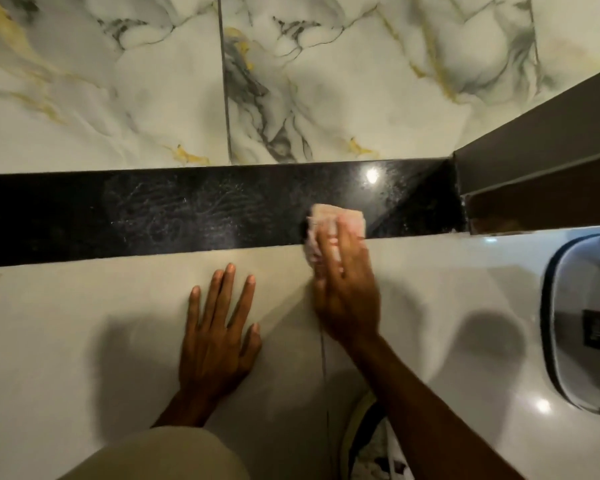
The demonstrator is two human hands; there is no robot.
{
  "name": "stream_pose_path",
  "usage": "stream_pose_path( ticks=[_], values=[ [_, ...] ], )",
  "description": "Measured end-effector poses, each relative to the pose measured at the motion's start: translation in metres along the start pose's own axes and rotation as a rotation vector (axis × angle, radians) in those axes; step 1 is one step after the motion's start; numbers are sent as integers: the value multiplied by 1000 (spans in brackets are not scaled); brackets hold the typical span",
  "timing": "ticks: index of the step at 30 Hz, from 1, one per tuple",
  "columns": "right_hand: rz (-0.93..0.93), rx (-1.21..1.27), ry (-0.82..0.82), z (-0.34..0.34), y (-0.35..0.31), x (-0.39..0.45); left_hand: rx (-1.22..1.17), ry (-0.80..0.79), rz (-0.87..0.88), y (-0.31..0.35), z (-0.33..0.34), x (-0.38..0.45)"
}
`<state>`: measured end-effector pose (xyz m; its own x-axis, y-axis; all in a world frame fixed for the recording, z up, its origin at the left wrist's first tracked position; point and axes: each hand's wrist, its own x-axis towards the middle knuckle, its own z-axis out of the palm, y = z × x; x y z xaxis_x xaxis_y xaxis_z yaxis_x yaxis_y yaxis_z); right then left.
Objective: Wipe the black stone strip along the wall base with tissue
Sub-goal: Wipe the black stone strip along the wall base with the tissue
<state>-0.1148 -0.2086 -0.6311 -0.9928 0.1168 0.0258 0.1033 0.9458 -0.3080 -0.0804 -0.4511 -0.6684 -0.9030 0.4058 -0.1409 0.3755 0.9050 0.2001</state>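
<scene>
View from above the wall base. A black stone strip (194,213) is shown running across the frame between the marbled wall tiles (118,81) above and the pale floor (84,341) below; at its right end it is met by a dark brown frame (534,133). A folded wad of tissue (329,220) is pressed against the strip towards that right end, partly overhanging the strip's lower edge onto the floor. The tissue is covered by the right hand (343,289), whose fingers are laid flat and extended over it, so that it is pinned by downward pressure rather than pinched. The left hand (219,327) is spread open, palm down, on the floor just left of the right hand, holding nothing and apparently used as a brace. Pale streaks and speckles are visible on the strip to the left of the tissue, so that portion is judged not yet clean. The tissue is judged to be light, soft and easily torn or shredded, especially if damp; it is best kept folded thick and held under flat fingers. The polished stone is judged hard and slippery. A white rounded object (586,323) with a dark rim lies at the right edge.
</scene>
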Motion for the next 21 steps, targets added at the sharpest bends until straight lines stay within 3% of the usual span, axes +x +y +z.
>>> stream_pose_path(
  ticks=[5, 9, 11, 13, 17, 21],
  values=[
    [405, -78, 153, -13, 68, 59, -1, 11, -7, 1, 1, 1],
    [188, -26, 179, 13, 30, 103, 12, 27, -5, -1, 4, 2],
    [-8, 14, 99, 21, 8, 70, 14, 2, -14, 0, 1, 2],
    [-38, 24, 29, 15, 10, 21, 2, -15, -20, 1, -5, 2],
    [202, -102, 43, -7, 65, -14, -30, -13, -23, 5, -7, 3],
    [485, 103, 237, -9, 73, 73, -4, 21, -4, 1, 2, 2]
  ],
)
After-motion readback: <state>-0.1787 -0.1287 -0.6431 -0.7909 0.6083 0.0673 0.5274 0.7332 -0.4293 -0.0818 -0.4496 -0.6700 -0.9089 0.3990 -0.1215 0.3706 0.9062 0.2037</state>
